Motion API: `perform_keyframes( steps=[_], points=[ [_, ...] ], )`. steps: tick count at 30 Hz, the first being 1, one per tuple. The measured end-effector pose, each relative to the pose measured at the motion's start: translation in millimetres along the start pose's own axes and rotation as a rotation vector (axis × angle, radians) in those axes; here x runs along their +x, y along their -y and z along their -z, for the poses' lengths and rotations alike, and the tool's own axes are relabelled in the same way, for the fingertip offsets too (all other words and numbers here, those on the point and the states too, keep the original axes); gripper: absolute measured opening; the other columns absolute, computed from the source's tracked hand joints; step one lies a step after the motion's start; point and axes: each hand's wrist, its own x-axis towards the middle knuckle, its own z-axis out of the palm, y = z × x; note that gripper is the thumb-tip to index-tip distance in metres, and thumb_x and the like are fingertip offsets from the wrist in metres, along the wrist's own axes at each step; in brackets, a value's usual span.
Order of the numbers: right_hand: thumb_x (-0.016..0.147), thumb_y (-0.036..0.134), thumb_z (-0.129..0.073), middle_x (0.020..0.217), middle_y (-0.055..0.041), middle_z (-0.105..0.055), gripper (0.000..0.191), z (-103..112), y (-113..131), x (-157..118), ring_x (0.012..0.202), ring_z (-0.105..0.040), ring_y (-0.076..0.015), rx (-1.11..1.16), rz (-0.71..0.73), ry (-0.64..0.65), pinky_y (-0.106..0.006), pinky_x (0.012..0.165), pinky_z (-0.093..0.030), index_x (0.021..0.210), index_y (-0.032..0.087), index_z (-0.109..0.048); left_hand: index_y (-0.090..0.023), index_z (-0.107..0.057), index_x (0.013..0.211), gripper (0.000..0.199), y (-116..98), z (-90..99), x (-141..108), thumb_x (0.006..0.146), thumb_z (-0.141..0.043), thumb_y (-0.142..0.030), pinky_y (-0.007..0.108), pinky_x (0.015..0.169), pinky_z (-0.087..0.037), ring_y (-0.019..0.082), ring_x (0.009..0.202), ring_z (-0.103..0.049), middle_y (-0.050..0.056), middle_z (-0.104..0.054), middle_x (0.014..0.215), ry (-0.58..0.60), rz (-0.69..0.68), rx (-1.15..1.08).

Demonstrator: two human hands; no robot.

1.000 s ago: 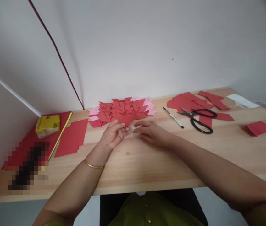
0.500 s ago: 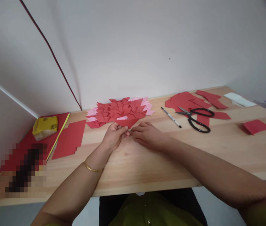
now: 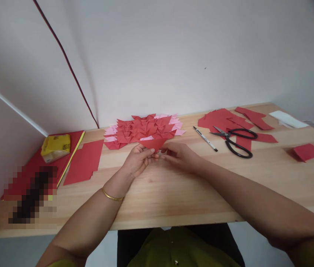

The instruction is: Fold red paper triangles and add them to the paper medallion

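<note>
A small piece of red paper (image 3: 151, 144), folded to a downward-pointing triangle, is held a little above the table. My left hand (image 3: 140, 158) is closed on it, thumb on the near face. At the paper's right lower edge, the curled fingers of my right hand (image 3: 181, 155) close on it, though their tips are partly hidden. Just behind the hands lies a cluster of folded red paper pieces (image 3: 143, 128), with pink folded pieces (image 3: 177, 124) at its sides.
Black-handled scissors (image 3: 239, 139) lie right of my hands, beside a pen (image 3: 205, 139) and red paper scraps (image 3: 219, 118). A folded red square (image 3: 308, 152) sits far right. Leftward are red sheets (image 3: 84, 161) and a yellow packet (image 3: 56, 147). The wall (image 3: 157, 55) bounds the wooden table (image 3: 173, 200).
My right fingers have curled and lifted from a flatter pose beside the paper. My left hand keeps its hold. The whole view has shifted slightly.
</note>
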Motion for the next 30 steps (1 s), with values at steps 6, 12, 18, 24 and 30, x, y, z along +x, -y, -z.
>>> perform_keyframes(
  steps=[6, 12, 18, 24, 30],
  points=[
    [0.084, 0.037, -0.056, 0.091, -0.0061, -0.068, 0.028, -0.6, 7.0, 1.9, 0.084, -0.062, -0.0179, 0.362, -0.166, -0.178, -0.031, 0.075, -0.048, 0.104, 0.018, -0.062, -0.009, -0.066, 0.086, 0.026, 2.0, -2.3, -1.5, 0.064, -0.078, -0.017, 0.026, 0.062, -0.055, 0.014, 0.063, -0.066, 0.006, -0.070, 0.076, 0.053, 0.036, 0.036],
    [0.081, 0.038, -0.060, 0.079, -0.0038, -0.066, 0.023, -0.1, 7.7, 2.6, 0.075, -0.059, -0.0166, 0.361, -0.188, -0.240, -0.029, 0.069, -0.046, 0.086, 0.017, -0.066, -0.009, -0.066, 0.096, 0.030, 3.2, -0.5, -2.5, 0.071, -0.075, -0.022, 0.031, 0.068, -0.056, 0.018, 0.072, -0.069, 0.011, -0.071, 0.088, 0.121, 0.073, 0.082],
    [0.081, 0.041, -0.060, 0.075, -0.0023, -0.063, 0.025, 3.1, 2.7, 3.2, 0.069, -0.054, -0.0141, 0.380, -0.222, -0.317, -0.028, 0.065, -0.043, 0.085, 0.016, -0.066, -0.009, -0.062, 0.099, 0.036, 0.6, -1.4, -3.1, 0.078, -0.068, -0.038, 0.034, 0.068, -0.056, 0.023, 0.077, -0.070, 0.016, -0.071, 0.093, 0.140, 0.101, 0.041],
    [0.080, 0.041, -0.060, 0.073, -0.0018, -0.063, 0.026, 2.2, 0.7, 2.6, 0.068, -0.055, -0.0141, 0.384, -0.225, -0.281, -0.028, 0.065, -0.043, 0.084, 0.016, -0.066, -0.010, -0.064, 0.096, 0.042, 1.4, -3.7, -2.6, 0.074, -0.071, -0.045, 0.035, 0.070, -0.056, 0.024, 0.081, -0.069, 0.014, -0.071, 0.091, 0.122, 0.045, 0.002],
    [0.079, 0.039, -0.061, 0.083, -0.0043, -0.067, 0.024, 2.1, 7.7, 1.9, 0.075, -0.059, -0.0165, 0.363, -0.210, -0.164, -0.029, 0.066, -0.047, 0.087, 0.017, -0.067, -0.013, -0.067, 0.075, 0.021, 6.2, -2.9, -0.6, 0.064, -0.080, -0.026, 0.030, 0.071, -0.052, 0.015, 0.071, -0.065, 0.005, -0.070, 0.075, -0.053, -0.167, 0.137]
  ],
)
